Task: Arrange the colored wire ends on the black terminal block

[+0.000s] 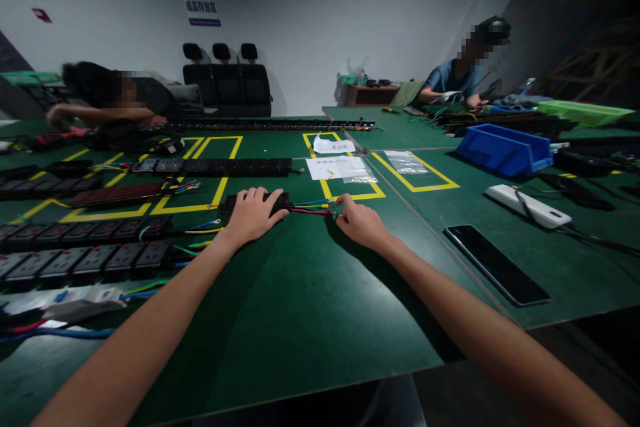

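Observation:
My left hand [255, 215] lies over a short black socket block [285, 199], its fingers over the top and the thumb at the near right end, gripping it against the table. Blue, yellow and red wires [310, 209] run out of the block to the right. At their far ends my right hand [364, 221] pinches the wire tips between thumb and forefinger. The tips are partly hidden by the fingers. Behind my left hand lies a long black socket strip [225, 167].
Several socket strips [75, 263] with loose wires fill the left side. Paper sheets [327, 168] lie beyond my hands. To the right are a phone [495, 263], a white power strip [527, 205] and a blue bin [505, 149]. Two people [453, 83] work across the green table [300, 320].

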The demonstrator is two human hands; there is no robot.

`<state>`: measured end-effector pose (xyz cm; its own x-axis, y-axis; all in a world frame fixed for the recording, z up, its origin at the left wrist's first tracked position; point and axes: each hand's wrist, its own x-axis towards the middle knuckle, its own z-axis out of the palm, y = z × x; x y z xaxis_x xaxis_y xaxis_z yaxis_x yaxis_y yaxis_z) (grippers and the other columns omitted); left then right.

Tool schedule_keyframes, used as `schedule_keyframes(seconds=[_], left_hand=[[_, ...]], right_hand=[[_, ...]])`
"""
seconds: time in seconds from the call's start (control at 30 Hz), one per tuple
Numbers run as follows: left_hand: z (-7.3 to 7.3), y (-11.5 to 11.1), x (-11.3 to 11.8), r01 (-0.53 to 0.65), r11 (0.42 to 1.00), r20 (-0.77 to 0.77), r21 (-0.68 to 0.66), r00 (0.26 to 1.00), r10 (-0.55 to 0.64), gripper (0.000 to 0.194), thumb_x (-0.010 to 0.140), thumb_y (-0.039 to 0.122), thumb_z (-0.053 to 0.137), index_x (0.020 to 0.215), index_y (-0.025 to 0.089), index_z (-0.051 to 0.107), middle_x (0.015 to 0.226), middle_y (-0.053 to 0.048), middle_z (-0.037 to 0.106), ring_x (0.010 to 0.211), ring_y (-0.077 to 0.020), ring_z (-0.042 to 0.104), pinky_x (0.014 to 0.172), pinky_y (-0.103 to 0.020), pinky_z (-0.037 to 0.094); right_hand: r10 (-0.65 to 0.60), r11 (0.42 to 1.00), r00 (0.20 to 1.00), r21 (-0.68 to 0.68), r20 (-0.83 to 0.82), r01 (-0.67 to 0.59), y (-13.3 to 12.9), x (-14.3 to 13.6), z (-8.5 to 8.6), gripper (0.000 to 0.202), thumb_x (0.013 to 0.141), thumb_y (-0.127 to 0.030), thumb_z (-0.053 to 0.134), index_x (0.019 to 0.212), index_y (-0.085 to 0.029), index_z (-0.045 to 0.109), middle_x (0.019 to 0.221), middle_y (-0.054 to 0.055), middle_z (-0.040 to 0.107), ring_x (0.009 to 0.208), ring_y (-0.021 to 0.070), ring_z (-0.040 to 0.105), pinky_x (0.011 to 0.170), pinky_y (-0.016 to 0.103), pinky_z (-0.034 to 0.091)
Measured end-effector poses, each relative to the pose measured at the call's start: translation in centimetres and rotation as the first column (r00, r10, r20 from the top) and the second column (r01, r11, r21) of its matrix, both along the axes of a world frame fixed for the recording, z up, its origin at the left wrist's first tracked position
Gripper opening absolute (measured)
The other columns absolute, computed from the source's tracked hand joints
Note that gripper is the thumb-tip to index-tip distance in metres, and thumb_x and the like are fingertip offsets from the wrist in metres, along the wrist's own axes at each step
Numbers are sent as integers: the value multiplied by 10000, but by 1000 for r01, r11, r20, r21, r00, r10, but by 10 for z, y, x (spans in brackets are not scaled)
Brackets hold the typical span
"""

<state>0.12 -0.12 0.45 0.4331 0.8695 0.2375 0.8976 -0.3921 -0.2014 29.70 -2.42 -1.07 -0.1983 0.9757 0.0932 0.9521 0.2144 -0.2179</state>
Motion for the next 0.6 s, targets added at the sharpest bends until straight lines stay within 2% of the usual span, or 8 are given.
schedule_keyframes(seconds=[0.6], left_hand=[[0,-1,1,-14,1000,-16,18,1000,14,703,1073,661,297,1586,222,492,1318,-202,617,1191,-376,562,943,-472,402]], right_hand=[[18,1000,999,6,37,-19,3,2,-3,316,992,-266,488,1302,-230,539,1054,82,777,919,274,719,668,308,352]])
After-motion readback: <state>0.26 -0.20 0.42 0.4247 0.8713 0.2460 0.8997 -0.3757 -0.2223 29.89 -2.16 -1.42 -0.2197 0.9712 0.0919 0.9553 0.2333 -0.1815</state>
